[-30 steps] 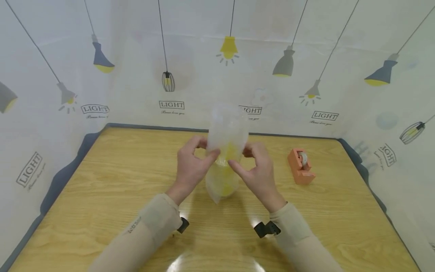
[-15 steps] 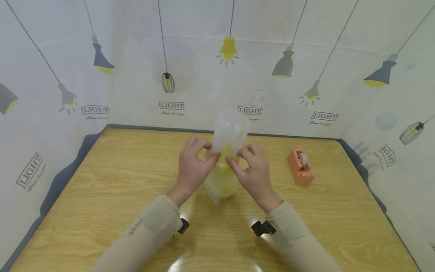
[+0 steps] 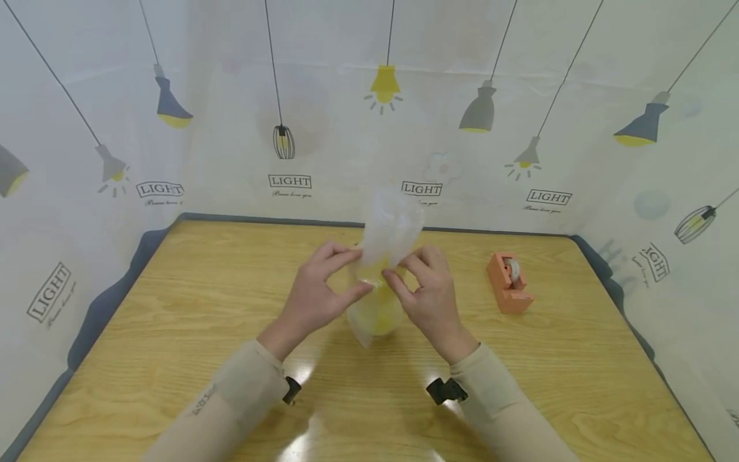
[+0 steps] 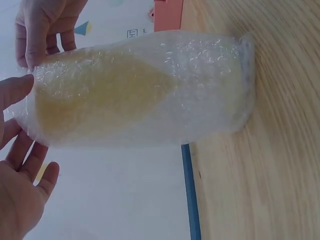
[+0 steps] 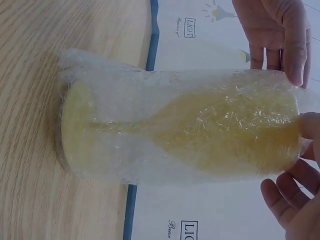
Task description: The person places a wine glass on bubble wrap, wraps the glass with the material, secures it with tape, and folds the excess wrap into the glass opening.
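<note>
A yellow stemmed glass [image 5: 215,135] stands upright on the wooden table, wrapped in clear bubble wrap [image 3: 392,218]. Through the wrap its wide bowl, thin stem and round foot [image 5: 77,132] show. Loose wrap rises above the bowl. My left hand [image 3: 314,292] holds the wrap by the rim, thumb in front and fingers spread toward the left side. On the right side my right hand [image 3: 432,298] pinches the wrap between thumb and forefinger at about the same height. The wrap partly hides the fingertips behind it.
An orange tape dispenser [image 3: 512,296] with a roll of tape stands on the table [image 3: 577,372] to the right. A pale sheet [image 3: 231,128] printed with lamps surrounds the table at the back and sides.
Both hands have drawn the upper wrap in narrower. The left hand has since shifted a little left, its thumb and forefinger farther apart. My right hand has moved slightly inward to a pinch.
</note>
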Motion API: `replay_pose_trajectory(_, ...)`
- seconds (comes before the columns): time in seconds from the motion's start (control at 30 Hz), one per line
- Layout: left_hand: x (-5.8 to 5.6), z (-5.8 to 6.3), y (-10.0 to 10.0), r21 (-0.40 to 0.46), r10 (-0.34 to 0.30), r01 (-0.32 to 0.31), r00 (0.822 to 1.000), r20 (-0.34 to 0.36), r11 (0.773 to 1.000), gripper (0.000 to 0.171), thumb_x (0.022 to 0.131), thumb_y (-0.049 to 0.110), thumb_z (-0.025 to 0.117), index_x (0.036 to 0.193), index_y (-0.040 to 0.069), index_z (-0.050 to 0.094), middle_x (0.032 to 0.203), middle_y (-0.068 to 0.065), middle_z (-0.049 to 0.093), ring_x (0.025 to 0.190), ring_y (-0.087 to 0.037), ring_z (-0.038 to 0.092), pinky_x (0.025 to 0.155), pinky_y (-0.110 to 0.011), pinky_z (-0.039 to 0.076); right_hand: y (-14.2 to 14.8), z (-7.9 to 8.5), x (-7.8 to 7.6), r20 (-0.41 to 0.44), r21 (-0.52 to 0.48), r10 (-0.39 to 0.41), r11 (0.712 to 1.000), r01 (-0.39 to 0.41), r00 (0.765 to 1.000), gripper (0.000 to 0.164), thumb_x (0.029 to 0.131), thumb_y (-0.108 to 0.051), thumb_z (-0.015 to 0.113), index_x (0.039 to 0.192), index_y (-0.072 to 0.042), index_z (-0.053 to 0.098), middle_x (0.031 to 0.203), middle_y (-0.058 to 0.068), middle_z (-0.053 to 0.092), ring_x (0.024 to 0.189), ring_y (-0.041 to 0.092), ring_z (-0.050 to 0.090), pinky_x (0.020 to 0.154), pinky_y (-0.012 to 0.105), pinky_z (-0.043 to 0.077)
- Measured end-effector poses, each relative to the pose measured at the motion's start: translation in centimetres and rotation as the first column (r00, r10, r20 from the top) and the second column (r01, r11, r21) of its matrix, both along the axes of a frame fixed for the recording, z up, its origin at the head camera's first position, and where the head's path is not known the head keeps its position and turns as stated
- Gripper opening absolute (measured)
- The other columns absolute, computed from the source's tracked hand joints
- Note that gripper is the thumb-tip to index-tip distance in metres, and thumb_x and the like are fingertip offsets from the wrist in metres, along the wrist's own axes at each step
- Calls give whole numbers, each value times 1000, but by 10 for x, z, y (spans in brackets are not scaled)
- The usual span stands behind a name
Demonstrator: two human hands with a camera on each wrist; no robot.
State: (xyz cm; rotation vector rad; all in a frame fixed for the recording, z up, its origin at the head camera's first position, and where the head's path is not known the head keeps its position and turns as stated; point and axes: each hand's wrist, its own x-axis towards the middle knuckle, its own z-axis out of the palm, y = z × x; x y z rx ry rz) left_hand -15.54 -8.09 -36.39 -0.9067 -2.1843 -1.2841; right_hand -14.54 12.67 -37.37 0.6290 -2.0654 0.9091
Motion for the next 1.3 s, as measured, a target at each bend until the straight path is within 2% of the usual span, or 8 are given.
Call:
replay_pose_trajectory(0.2,2,1,4,71,55,-66,987,150,995,48,75,9,92,117,-2,73,111,-14,70,106,-28,66,98,-45,55,-1,-1,0,14,11,2,1000,-2,1000,17,83,-9,86,94,-1,75,84,10,57,82,30,52,69,41,45)
replay_pose_trajectory(0.43,5,9,19,239,14,-129,901,433,962,41,77,0,85,115,0,70,117,-13,66,113,-28,63,103,-47,49,1,-1,0,19,-1,-4,1000,4,1000,19,82,-9,86,94,0,74,86,11,57,84,31,53,71,42,45)
replay_pose_trajectory(0.57,6,12,26,316,-9,-183,854,521,931,39,76,-7,80,112,1,69,117,-11,64,114,-26,59,104,-44,45,1,0,0,11,-7,3,1000,-3,1000,19,82,-9,86,95,0,75,86,11,57,84,32,53,71,43,45)
replay_pose_trajectory(0.67,6,11,32,356,6,-233,843,538,905,38,75,-11,77,110,0,69,115,-11,63,112,-24,58,103,-42,44,0,0,0,12,-9,5,1000,-5,1000,18,82,-8,86,95,0,75,85,11,56,85,32,52,71,43,44)
replay_pose_trajectory(0.83,5,5,39,358,73,-272,874,481,893,32,75,-10,74,105,0,71,109,-11,63,107,-24,59,99,-39,45,-1,0,0,19,-5,5,1000,-5,1000,18,83,-8,86,94,1,75,87,11,56,86,32,52,73,44,45)
replay_pose_trajectory(1.1,2,-9,31,249,112,-157,976,187,956,22,81,-2,79,103,1,76,103,-11,63,102,-25,60,92,-40,54,1,-3,-2,-9,11,28,1000,-28,1000,17,85,-7,83,98,2,77,95,14,61,90,33,56,76,46,48)
replay_pose_trajectory(1.2,-1,-13,25,184,112,-121,992,59,975,22,83,2,81,105,-1,76,104,-12,65,101,-26,62,88,-39,56,3,-6,-3,-34,18,64,998,-63,997,12,89,-4,77,98,4,77,96,16,61,89,34,56,76,46,48)
replay_pose_trajectory(1.3,-4,-16,20,108,116,-107,990,-76,988,24,86,7,82,108,-2,77,106,-12,68,102,-27,63,86,-39,57,6,-9,-4,-31,-4,110,994,-110,993,12,92,1,69,99,7,77,98,18,61,90,35,55,77,43,47)
